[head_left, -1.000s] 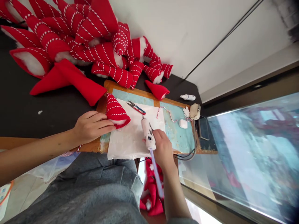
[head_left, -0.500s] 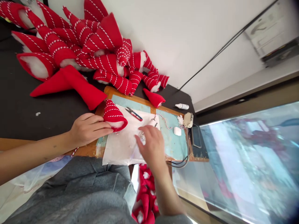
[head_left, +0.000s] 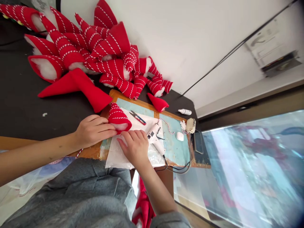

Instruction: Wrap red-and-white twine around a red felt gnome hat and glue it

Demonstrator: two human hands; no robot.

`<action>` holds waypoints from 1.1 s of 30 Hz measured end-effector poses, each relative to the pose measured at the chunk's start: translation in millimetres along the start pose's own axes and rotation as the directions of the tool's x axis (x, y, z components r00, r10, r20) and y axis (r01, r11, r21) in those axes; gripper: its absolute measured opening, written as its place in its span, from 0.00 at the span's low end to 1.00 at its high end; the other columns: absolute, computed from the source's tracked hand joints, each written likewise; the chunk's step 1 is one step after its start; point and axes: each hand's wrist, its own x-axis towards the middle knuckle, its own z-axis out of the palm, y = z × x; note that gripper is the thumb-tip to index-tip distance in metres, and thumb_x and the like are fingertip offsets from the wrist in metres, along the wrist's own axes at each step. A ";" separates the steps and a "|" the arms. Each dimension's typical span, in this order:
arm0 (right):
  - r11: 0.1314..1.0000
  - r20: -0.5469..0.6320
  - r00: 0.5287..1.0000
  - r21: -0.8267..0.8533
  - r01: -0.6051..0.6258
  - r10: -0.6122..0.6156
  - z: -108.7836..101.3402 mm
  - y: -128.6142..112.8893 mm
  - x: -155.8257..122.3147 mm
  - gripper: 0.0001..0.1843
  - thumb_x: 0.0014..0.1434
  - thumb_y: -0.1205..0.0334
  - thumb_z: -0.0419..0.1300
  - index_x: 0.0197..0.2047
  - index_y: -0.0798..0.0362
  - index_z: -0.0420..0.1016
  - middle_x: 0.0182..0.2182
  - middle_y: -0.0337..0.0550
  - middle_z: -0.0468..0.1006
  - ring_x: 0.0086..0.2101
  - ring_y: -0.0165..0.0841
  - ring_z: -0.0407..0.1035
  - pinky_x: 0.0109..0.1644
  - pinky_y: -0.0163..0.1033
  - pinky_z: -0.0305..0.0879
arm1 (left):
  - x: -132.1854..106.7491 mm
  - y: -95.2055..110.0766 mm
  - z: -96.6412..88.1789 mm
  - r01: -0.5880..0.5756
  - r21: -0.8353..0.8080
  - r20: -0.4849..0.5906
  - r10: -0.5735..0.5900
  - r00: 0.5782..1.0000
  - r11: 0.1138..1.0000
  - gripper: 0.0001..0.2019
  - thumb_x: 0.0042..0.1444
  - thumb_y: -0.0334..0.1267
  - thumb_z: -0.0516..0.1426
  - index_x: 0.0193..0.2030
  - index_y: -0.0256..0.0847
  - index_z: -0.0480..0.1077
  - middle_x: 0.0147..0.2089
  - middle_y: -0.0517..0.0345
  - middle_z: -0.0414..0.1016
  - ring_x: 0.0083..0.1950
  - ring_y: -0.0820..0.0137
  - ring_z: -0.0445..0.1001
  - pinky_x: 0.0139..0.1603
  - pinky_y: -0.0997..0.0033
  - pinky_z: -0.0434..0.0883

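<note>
My left hand [head_left: 93,130] rests with its fingers together against the base of a small red cone hat wound with white striped cord [head_left: 118,116]. My right hand [head_left: 134,146] lies on the white sheet [head_left: 115,155] just below the hat, fingers stretched toward its open white-filled rim, holding nothing I can see. The white glue gun [head_left: 155,138] lies on the sheet to the right of that hand, free of it. Small red-handled snips [head_left: 138,117] lie above.
A wooden board with a blue mat [head_left: 174,147] carries the sheet on a black table [head_left: 28,110]. Several finished striped red hats [head_left: 95,53] are heaped at the back. A red-white cord [head_left: 167,125], a white case [head_left: 180,136], a phone [head_left: 198,142] and a small bottle [head_left: 184,111] lie to the right.
My right hand has put the glue gun down on the sheet and moved left to the base of the hat. My left hand has stayed on the hat.
</note>
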 end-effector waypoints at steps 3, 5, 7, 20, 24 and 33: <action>1.000 -0.022 1.000 0.013 0.006 -0.006 4.1 0.6 -0.5 0.08 0.77 0.59 0.62 0.45 0.47 0.83 0.38 0.39 0.88 0.40 0.36 0.76 0.54 0.45 0.64 | 0.2 0.0 0.0 0.005 0.006 0.000 -0.005 1.000 1.000 0.08 0.73 0.28 0.60 0.47 0.45 0.80 0.43 0.62 0.90 0.48 0.64 0.76 0.49 0.61 0.70; 1.000 -0.031 0.999 0.024 -0.006 0.007 7.3 1.0 -1.5 0.10 0.77 0.62 0.61 0.44 0.46 0.83 0.38 0.38 0.88 0.40 0.35 0.76 0.57 0.45 0.63 | 0.0 0.3 -0.9 0.013 0.018 0.010 -0.013 1.000 1.000 0.08 0.73 0.28 0.60 0.47 0.46 0.80 0.44 0.63 0.90 0.48 0.64 0.76 0.50 0.61 0.71; 0.999 -0.051 0.998 0.035 -0.021 0.023 9.0 1.1 -3.3 0.09 0.77 0.62 0.61 0.45 0.45 0.83 0.38 0.37 0.89 0.40 0.35 0.76 0.61 0.46 0.62 | -0.2 1.0 -1.8 0.017 0.034 0.021 -0.017 1.000 0.999 0.09 0.73 0.28 0.61 0.48 0.46 0.80 0.44 0.63 0.90 0.49 0.64 0.77 0.51 0.61 0.72; 0.999 0.002 0.999 0.010 0.033 -0.033 10.0 11.1 -1.6 0.08 0.76 0.64 0.63 0.51 0.47 0.84 0.50 0.44 0.87 0.55 0.41 0.72 0.61 0.45 0.64 | -5.2 4.7 3.9 0.042 0.072 0.075 -0.047 0.996 0.996 0.13 0.73 0.27 0.59 0.48 0.49 0.82 0.46 0.65 0.90 0.51 0.64 0.81 0.54 0.60 0.73; 0.998 0.028 0.997 0.004 0.069 -0.070 6.8 13.7 8.1 0.09 0.76 0.66 0.61 0.52 0.46 0.83 0.51 0.43 0.87 0.53 0.40 0.73 0.60 0.47 0.65 | -7.9 1.1 7.5 0.006 0.065 0.044 -0.009 0.999 0.998 0.15 0.71 0.26 0.60 0.48 0.53 0.83 0.44 0.66 0.90 0.49 0.65 0.82 0.53 0.63 0.73; 0.992 0.024 0.991 -0.006 0.130 -0.129 6.2 16.3 22.0 0.10 0.78 0.65 0.59 0.50 0.48 0.82 0.49 0.42 0.87 0.49 0.40 0.73 0.60 0.46 0.64 | -4.5 2.5 4.5 -0.014 0.105 0.102 0.004 0.995 0.994 0.14 0.73 0.27 0.58 0.50 0.51 0.82 0.46 0.66 0.89 0.48 0.67 0.82 0.53 0.64 0.73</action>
